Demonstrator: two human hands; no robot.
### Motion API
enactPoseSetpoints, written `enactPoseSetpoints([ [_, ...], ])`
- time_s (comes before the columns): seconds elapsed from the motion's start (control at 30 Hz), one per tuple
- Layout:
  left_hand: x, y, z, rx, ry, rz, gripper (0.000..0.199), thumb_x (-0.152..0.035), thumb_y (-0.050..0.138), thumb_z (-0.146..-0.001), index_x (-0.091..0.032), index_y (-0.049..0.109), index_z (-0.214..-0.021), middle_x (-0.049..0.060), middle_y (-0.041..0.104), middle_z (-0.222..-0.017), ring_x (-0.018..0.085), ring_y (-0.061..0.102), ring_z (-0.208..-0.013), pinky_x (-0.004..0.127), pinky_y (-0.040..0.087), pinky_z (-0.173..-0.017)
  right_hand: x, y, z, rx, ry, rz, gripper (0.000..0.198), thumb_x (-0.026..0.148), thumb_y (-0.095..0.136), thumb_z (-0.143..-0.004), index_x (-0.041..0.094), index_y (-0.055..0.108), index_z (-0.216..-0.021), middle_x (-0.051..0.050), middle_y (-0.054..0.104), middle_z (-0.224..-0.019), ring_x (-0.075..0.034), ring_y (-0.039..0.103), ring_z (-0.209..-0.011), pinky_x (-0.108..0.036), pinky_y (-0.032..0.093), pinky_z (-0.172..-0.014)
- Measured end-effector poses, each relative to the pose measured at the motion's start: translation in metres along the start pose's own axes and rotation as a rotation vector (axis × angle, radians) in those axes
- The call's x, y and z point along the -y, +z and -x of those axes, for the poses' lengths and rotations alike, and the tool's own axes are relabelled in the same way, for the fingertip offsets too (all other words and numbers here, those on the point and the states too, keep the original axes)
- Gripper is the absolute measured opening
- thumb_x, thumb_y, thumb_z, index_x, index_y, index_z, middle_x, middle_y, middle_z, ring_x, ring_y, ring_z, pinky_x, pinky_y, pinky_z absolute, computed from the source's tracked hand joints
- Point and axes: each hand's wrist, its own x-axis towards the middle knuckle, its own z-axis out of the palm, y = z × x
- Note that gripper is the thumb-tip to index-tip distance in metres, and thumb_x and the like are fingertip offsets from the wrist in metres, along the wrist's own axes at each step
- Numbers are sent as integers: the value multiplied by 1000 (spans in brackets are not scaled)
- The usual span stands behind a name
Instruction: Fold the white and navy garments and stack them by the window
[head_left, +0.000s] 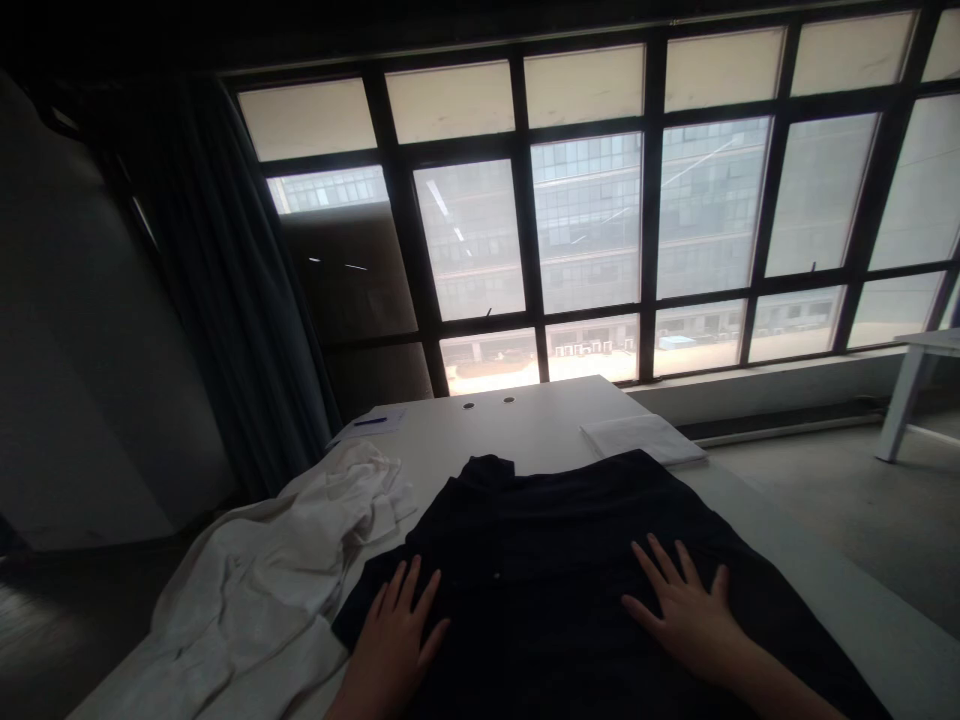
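Note:
A dark garment [540,550], which looks like a shirt or jacket, lies spread over the white table in front of me. My left hand [394,640] rests flat on its left side with the fingers spread. On the right side, my right hand [686,610] also lies flat on the fabric, fingers apart. Neither hand grips the cloth. Left of the garment sits a crumpled white cloth [277,570], possibly clothing, which hangs toward the table's left edge.
Beyond the garment, the white table [547,415] reaches toward a large framed window. A folded white cloth [645,440] lies at its right edge. A pen on paper [371,421] is at the far left. A dark curtain [225,300] hangs at left; another table [911,380] stands at right.

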Motion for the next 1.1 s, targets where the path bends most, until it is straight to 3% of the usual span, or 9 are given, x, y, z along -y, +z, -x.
enactPoseSetpoints([
  [0.1, -8, 7, 9, 34, 9, 5, 68, -65, 42, -96, -34, 34, -155, 8, 17, -167, 38, 19, -152, 61, 25, -118, -5, -1, -5, 28, -8, -1, 90, 86, 24, -85, 35, 18, -160, -2, 9, -168, -46, -1, -152, -86, -6, -105],
  [0.27, -16, 14, 9, 97, -24, 39, 80, -77, 33, -93, -32, 21, -158, 8, 10, -167, 38, 9, -153, 66, 14, -119, -4, -8, -14, 8, -31, -4, 90, 86, 26, -86, 34, 22, -159, -4, 13, -168, -47, 1, -152, -85, -6, -105],
  [0.47, -15, 6, 0, 55, -28, 65, 76, -73, 37, -94, -31, 27, -158, 9, 15, -167, 38, 12, -153, 64, 15, -120, -1, -19, -24, -25, -65, -18, 81, 78, 31, -90, 32, 32, -157, -6, 22, -167, -46, 11, -152, -81, 1, -109],
  [0.57, -12, 3, 4, -13, 66, 110, 63, -60, 46, -97, -34, 40, -153, 7, 24, -167, 37, 18, -153, 62, 17, -121, 1, -29, -20, -113, -101, -51, 71, 68, 41, -93, 28, 44, -151, -11, 33, -163, -45, 20, -149, -78, 8, -112],
  [0.63, -11, 7, 8, -21, 172, 193, 58, -58, 57, -92, -36, 51, -146, 7, 35, -163, 36, 28, -150, 56, 26, -120, 5, -41, -11, -163, -199, -108, 56, 56, 48, -93, 25, 57, -139, -14, 47, -152, -42, 34, -144, -70, 20, -114],
  [0.77, -19, 28, 13, 181, 350, 389, 63, -71, 75, -71, -31, 67, -119, 10, 59, -136, 35, 56, -126, 47, 46, -106, 21, -66, 22, -47, -448, -330, 21, 41, 55, -92, 25, 65, -101, -7, 64, -114, -26, 59, -109, -46, 42, -106],
  [0.83, -26, 37, 12, 223, 432, 420, 55, -74, 69, -76, -33, 68, -113, 8, 61, -129, 34, 54, -127, 48, 43, -107, 33, -72, 37, 54, -500, -415, 17, 42, 62, -88, 25, 62, -95, -4, 62, -108, -23, 59, -104, -44, 40, -108],
  [0.93, -33, 38, 11, 177, 519, 404, 58, -74, 67, -79, -34, 62, -121, 8, 56, -138, 37, 43, -138, 51, 36, -112, 49, -69, 46, 160, -518, -438, 31, 45, 73, -79, 28, 63, -102, -3, 60, -116, -27, 55, -113, -49, 33, -112],
  [1.1, -37, 4, 13, 54, 539, 343, 67, -65, 78, -73, -33, 57, -129, 9, 50, -145, 37, 44, -137, 49, 42, -108, 53, -56, 36, 126, -492, -406, 35, 49, 71, -81, 30, 62, -108, -3, 58, -119, -29, 52, -118, -55, 27, -115],
])
